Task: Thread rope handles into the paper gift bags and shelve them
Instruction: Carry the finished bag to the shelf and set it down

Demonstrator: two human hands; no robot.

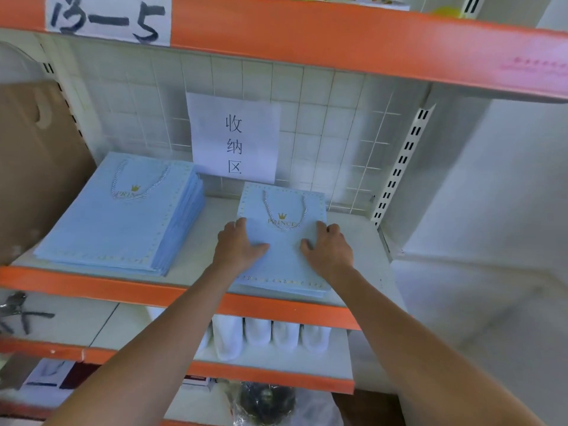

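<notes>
Top gift bag (284,241) lies flat on a short stack of same light-blue bags (307,291), right-of-centre on the shelf (356,241), bottom end reaching the shelf's front edge. Twisted rope handle (284,215) is threaded in, loop lying on the bag face over gold crown + "PRINCE" print. Dotted border runs round the bag edges.

Left hand (238,245) grasps the bag's left edge: fingers curled over the side, thumb flat on the face pointing inward. Right hand (329,247) mirrors it on the right edge, fingers curled at the side, thumb on top. Both forearms bare, reaching in from the front.

Taller stack of identical bags (116,222) sits toward the shelf's left end, near the front edge, apart from the short stack; its top bag has a rope handle too. Brown cardboard (37,167) stands just left of it at the shelf's left edge.

Back of shelf: white wire grid panel (338,133) w/ paper sign (235,136) in Chinese chars, hanging just behind the short stack. Orange beam above carries a hand-written label "13-5" (107,18) near its left end.

Shelf below: row of white rolled items (270,333) under the front edge, can't tell what they are.
</notes>
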